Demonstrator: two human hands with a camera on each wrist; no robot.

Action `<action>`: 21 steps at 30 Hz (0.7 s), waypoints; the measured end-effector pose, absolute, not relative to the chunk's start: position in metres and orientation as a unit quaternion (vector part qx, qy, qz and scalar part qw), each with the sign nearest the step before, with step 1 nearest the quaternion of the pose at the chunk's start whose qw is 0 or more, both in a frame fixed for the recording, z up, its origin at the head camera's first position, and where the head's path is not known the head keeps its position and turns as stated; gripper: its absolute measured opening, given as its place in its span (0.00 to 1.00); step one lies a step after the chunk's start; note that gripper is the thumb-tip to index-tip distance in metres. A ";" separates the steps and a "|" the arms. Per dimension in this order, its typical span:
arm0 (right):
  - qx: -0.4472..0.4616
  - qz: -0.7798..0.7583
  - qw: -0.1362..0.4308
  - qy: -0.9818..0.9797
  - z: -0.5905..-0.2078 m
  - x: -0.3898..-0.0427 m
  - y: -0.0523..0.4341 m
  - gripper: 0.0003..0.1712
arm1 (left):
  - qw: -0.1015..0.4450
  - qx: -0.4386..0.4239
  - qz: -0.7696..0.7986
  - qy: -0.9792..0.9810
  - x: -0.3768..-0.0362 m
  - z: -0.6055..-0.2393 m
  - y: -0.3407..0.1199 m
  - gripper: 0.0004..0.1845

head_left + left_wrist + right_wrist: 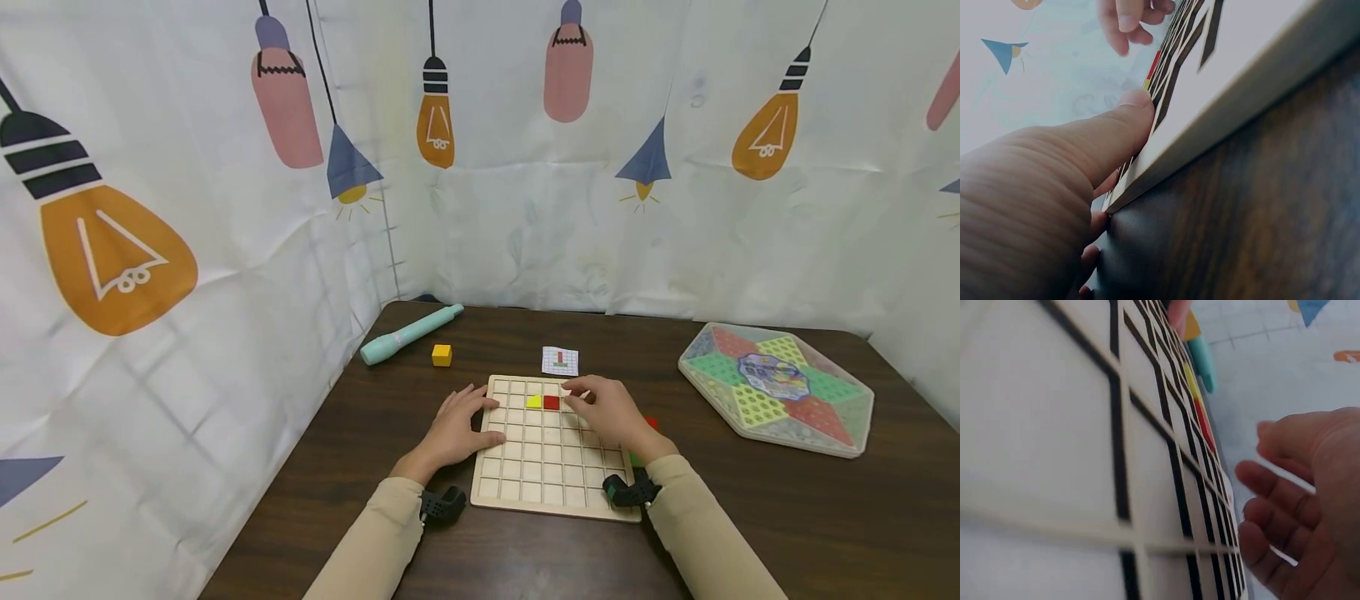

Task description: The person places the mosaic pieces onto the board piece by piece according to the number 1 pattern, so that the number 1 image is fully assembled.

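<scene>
A pale wooden grid board [531, 470] lies on the dark table. Near its far edge, a yellow square piece [533, 402] sits beside a red square piece [551, 402] in neighbouring cells. My left hand [454, 427] rests at the board's left edge, its thumb [1124, 119] lying on the surface and other fingers beside the rim. Over the far right part of the board, my right hand [606, 410] hovers just right of the red piece. Its fingers are loosely bent, and the right wrist view shows nothing between thumb and fingertips.
Beyond the board lie a small printed pattern card [560, 361], a yellow cube [442, 356] and a teal tube-shaped object [412, 335]. A hexagonal star-patterned box [776, 387] is at the right. Red [652, 422] and green [637, 460] pieces are partly hidden by my right arm.
</scene>
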State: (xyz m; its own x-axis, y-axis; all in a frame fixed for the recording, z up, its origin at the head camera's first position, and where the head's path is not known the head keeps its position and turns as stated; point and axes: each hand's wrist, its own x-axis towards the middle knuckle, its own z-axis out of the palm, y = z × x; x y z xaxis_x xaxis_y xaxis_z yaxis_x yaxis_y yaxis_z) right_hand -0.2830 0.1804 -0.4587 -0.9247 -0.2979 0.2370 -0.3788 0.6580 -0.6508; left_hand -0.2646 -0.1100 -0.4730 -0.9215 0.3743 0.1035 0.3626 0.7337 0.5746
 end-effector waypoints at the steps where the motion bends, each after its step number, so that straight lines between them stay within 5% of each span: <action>1: 0.185 0.372 0.060 -0.907 -0.457 -0.283 0.184 0.17 | 0.010 0.197 0.306 0.931 -0.265 -0.473 -0.110 0.30; 8: 0.146 0.385 0.084 -0.907 -0.450 -0.286 0.211 0.17 | 0.011 0.194 0.307 0.932 -0.265 -0.470 -0.110 0.30; 21: 0.125 0.350 0.041 -0.928 -0.449 -0.287 0.256 0.19 | 0.010 0.203 0.315 0.927 -0.262 -0.473 -0.112 0.30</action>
